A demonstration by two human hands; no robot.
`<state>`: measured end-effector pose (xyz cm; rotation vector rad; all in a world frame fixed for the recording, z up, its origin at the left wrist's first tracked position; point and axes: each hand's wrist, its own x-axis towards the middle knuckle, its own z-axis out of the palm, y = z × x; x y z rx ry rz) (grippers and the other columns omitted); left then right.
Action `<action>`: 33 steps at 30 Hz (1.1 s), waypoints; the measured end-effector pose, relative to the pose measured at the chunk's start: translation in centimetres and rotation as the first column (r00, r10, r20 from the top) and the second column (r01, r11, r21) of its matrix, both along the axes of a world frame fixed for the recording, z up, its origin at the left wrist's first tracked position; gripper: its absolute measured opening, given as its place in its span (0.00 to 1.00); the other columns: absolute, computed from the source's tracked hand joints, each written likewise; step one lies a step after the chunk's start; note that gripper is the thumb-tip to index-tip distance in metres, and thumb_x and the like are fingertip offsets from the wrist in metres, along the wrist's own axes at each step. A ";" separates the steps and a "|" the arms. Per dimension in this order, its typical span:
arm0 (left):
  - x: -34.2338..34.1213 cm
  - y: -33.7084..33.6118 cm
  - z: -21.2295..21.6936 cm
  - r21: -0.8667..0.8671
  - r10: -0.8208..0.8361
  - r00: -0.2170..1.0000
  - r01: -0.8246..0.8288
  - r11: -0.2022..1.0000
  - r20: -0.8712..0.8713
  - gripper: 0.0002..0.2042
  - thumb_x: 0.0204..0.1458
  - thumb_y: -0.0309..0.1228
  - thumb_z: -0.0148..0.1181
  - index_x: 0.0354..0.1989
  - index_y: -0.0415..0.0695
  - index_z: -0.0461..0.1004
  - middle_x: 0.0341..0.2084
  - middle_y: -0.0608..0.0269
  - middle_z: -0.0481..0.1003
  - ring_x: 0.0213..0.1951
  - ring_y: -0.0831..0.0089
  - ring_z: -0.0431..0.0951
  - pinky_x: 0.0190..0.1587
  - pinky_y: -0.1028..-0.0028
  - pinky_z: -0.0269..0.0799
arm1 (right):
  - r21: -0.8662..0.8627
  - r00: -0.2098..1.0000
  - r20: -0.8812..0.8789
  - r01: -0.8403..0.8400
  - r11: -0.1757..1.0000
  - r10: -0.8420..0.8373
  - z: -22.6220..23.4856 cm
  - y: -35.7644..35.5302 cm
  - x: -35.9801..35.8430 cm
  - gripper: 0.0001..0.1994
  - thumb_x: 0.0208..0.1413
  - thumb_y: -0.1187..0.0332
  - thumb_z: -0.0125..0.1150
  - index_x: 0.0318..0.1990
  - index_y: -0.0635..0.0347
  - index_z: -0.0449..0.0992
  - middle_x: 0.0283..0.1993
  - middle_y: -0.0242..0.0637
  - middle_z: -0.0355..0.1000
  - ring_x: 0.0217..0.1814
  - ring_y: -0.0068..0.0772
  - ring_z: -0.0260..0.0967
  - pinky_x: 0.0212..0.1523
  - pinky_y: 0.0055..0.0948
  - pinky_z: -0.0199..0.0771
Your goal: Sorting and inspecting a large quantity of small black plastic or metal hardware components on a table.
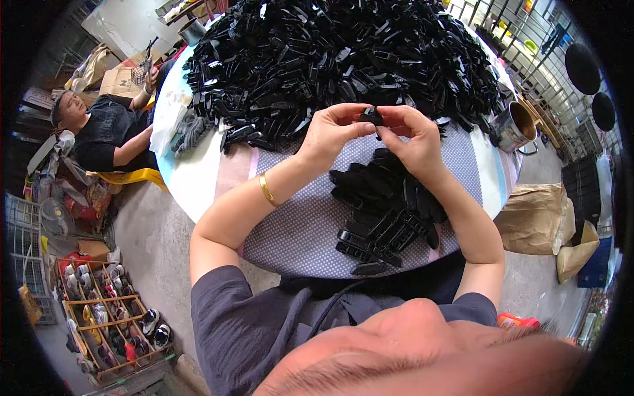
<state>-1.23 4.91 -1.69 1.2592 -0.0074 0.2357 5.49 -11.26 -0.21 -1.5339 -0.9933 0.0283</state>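
Above the round table, my left hand [328,135] and my right hand [417,140] meet at the fingertips. Both pinch one small black plastic piece [372,115], perhaps a clip; its exact kind is partly hidden by the fingers. A gold bangle [267,189] circles my left wrist. Just below my hands lies a smaller heap of long, narrow black plastic pieces [386,211], some with slotted frames. Beyond my fingers a large pile of similar glossy black pieces [330,66] covers the far part of the table.
The patterned tablecloth [290,234] reaches the table's near edge. Grey gloves [191,131] lie at left, and a metal can [514,127] stands at right. A seated person [109,129] is at the left. Paper sacks [536,219] and a shoe rack [109,320] stand on the floor.
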 end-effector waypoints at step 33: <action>0.1 0.7 0.8 -0.225 -0.233 0.967 0.251 0.941 0.106 0.11 0.52 0.24 0.54 0.44 0.36 0.72 0.38 0.55 0.74 0.42 0.71 0.74 0.47 0.74 0.69 | -0.152 0.964 0.265 0.029 0.988 0.013 0.4 -0.7 -0.5 0.13 0.45 0.70 0.63 0.39 0.65 0.75 0.29 0.41 0.73 0.27 0.24 0.69 0.29 0.23 0.68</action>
